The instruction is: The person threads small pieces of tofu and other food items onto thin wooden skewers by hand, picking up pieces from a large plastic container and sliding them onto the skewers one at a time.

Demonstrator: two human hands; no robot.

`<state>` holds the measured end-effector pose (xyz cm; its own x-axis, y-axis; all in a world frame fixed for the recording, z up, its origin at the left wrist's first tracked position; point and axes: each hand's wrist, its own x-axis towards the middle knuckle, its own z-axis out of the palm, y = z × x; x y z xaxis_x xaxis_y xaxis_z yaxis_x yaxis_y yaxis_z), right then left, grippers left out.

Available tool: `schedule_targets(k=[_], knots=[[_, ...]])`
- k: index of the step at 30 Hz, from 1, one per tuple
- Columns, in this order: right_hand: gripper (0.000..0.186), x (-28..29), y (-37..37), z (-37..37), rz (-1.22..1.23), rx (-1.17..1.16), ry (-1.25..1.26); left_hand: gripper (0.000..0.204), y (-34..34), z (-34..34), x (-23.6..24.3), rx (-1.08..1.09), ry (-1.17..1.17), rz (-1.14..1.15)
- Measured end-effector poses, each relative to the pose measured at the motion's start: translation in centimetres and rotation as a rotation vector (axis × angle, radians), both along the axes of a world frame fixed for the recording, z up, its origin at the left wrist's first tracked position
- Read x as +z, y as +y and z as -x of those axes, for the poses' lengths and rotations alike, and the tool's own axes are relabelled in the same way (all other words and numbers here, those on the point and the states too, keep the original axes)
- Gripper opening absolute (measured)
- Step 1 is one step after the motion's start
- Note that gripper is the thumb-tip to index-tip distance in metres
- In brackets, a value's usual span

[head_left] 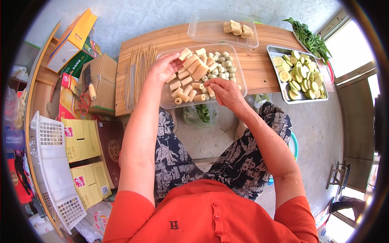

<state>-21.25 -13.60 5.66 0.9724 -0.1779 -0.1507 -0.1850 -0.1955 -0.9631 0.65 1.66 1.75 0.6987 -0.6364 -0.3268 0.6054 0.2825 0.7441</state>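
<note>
My left hand (165,68) is closed at the left side of a clear plastic tub (164,97). Its fingers curl round a small cluster of tan cylindrical food rolls (195,67), raised over the others. More loose tan rolls (186,81) lie below in the tub's left part. Greyish-green round balls (222,67) fill its right part. My right hand (223,92) reaches over the tub's near right side. Its thumb and index finger are pinched beside the cluster's lower end, and what they hold is too small to tell.
Thin wooden skewers (139,71) lie left of the tub on the wooden table (174,36). Behind it, another clear tub (206,30) holds skewered tan pieces (237,29). A metal tray (279,52) of sliced green vegetables stands right, near leafy greens (310,38). Boxes (101,81) crowd the left.
</note>
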Motion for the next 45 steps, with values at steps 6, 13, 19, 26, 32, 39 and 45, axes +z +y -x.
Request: schedule_targets(k=[6,13,19,26,32,39,45], knots=[[0.023,-0.1,0.1,-0.1,-0.032,-0.014,-0.015,0.022,-0.2,0.1,0.2,-0.034,-0.029,0.016],[0.022,-0.2,0.2,-0.3,-0.063,-0.023,-0.044,0.023,-0.4,0.4,0.6,-0.054,-0.06,0.049],[0.022,-0.4,0.3,-0.4,-0.066,-0.042,-0.054,0.026,-0.7,1.2,1.1,-0.087,-0.066,0.084],[0.022,-0.5,0.4,-0.5,-0.083,-0.05,-0.078,0.026,-0.9,1.3,1.2,-0.084,-0.044,0.082],[0.025,-0.5,0.4,-0.6,-0.189,-0.032,-0.043,0.027,-0.9,1.5,1.6,-0.118,-0.054,0.102],[0.025,-0.5,0.3,-0.9,-0.238,-0.028,-0.03,0.024,-1.0,1.9,1.6,-0.132,-0.112,0.071],[0.018,-1.0,0.6,-0.6,0.012,-0.067,-0.096,0.027,-0.4,1.0,1.6,0.126,-0.09,-0.052]])
